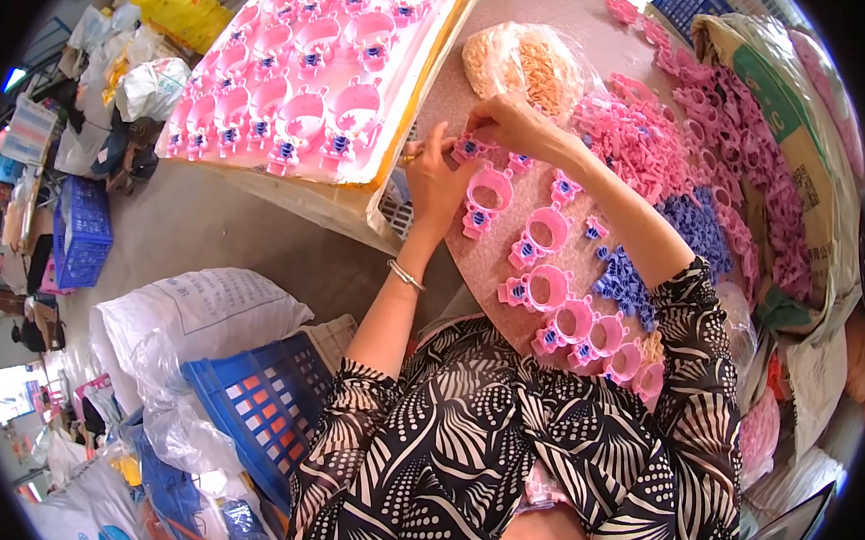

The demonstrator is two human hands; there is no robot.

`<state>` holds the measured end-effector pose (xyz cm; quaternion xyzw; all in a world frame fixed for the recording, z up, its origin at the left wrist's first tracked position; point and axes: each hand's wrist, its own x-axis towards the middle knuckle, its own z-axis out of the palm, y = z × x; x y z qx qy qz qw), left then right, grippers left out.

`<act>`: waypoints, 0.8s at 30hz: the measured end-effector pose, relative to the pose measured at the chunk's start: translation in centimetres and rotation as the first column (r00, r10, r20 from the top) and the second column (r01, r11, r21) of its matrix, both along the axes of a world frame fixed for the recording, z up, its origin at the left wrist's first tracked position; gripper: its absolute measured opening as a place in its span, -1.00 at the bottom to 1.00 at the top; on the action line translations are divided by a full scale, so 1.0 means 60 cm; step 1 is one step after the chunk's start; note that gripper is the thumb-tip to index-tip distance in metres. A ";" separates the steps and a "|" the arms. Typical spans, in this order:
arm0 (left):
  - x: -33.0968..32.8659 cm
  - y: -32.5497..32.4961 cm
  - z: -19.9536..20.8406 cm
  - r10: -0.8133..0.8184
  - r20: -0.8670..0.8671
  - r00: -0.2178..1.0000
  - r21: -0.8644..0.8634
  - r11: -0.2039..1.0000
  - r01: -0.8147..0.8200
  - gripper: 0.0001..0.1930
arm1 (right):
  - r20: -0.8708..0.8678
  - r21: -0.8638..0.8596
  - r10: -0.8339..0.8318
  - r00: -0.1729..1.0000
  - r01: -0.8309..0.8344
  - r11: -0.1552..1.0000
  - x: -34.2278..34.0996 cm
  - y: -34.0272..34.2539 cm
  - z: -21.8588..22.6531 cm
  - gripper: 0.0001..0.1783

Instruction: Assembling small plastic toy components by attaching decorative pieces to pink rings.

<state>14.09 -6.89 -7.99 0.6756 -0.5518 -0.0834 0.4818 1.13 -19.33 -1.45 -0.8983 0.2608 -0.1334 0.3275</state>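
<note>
At the far edge of the round table, my left hand (pixel 435 184) holds a small pink plastic part with a blue piece on it (pixel 467 149) between thumb and fingers. Just above it, my right hand (pixel 518 127) is closed in a pinch against the same part; its fingertips hide what they grip. Below my hands, several pink ring-shaped parts (pixel 488 191) with blue pieces attached stand in a slanting row along the table's left edge. Small pink and blue pieces (pixel 595 228) lie loose beside that row.
A white tray (pixel 354 179) of pink ring parts stands at the upper left. Heaps of pink pieces (pixel 631 142) and blue pieces (pixel 627 284) cover the table's right side, near a clear bag of tan pieces (pixel 529 64). A large sack (pixel 788 154) borders the right; a blue crate (pixel 254 406) stands lower left.
</note>
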 end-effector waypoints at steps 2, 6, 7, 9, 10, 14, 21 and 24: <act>0.001 -0.004 -0.007 0.010 0.035 0.999 -0.019 1.000 -0.009 -0.26 | -0.010 -0.045 -0.001 1.000 0.000 0.999 -0.005 0.000 0.001 -0.83; 0.004 -0.006 -0.010 0.020 -0.004 1.000 -0.064 0.998 -0.020 -0.28 | 0.092 0.021 -0.096 0.991 0.094 0.995 -0.014 0.000 0.010 -0.84; 0.005 -0.006 -0.011 0.015 -0.001 1.000 -0.068 0.998 -0.015 -0.28 | 0.089 0.015 -0.105 0.991 0.104 0.994 -0.020 0.001 0.012 -0.83; 0.007 -0.007 -0.014 0.027 -0.002 1.000 -0.097 0.995 -0.027 -0.31 | 0.100 -0.031 -0.105 0.989 0.108 0.994 -0.030 0.009 0.012 -0.84; 0.007 -0.007 -0.015 0.028 0.000 1.000 -0.099 0.995 -0.028 -0.31 | 0.107 -0.074 -0.097 0.990 0.105 0.992 -0.032 0.012 0.011 -0.84; 0.000 -0.001 0.002 0.033 -0.047 0.998 -0.180 0.983 -0.041 -0.34 | 0.222 -0.120 -0.110 0.969 0.139 0.983 -0.047 0.031 0.005 -0.86; -0.028 0.035 0.069 -0.014 0.063 0.998 -0.338 0.941 0.034 -0.38 | 0.347 -0.498 0.027 0.937 0.160 0.852 -0.077 0.084 0.040 -0.87; -0.039 0.051 0.085 -0.015 0.076 0.997 -0.334 0.942 0.039 -0.40 | 0.350 -0.452 -0.026 0.936 0.193 0.871 -0.094 0.108 0.054 -0.85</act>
